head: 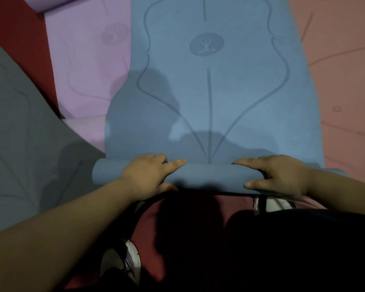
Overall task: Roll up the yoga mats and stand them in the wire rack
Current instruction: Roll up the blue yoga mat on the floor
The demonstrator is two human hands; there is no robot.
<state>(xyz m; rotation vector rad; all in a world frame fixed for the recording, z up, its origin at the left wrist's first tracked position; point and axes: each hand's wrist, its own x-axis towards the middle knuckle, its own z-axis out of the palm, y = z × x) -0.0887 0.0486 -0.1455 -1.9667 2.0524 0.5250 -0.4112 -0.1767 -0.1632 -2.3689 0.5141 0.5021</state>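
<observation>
1. A blue yoga mat (209, 102) lies flat toward 12 o'clock, its near end wound into a roll (209, 175) at 6 o'clock. The left hand (148, 173) and right hand (280, 173) grip it, fingers curled over.
2. Printed on it are a round emblem (206, 44) with a posed figure and dark guide lines.
3. The mat's far end is cut off at 12 o'clock, and the right wrist hides the roll's right end.

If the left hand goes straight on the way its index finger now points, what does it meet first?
Probably the right hand: its fingertips point back at the left hand along the blue mat roll, with only bare roll between them.
</observation>
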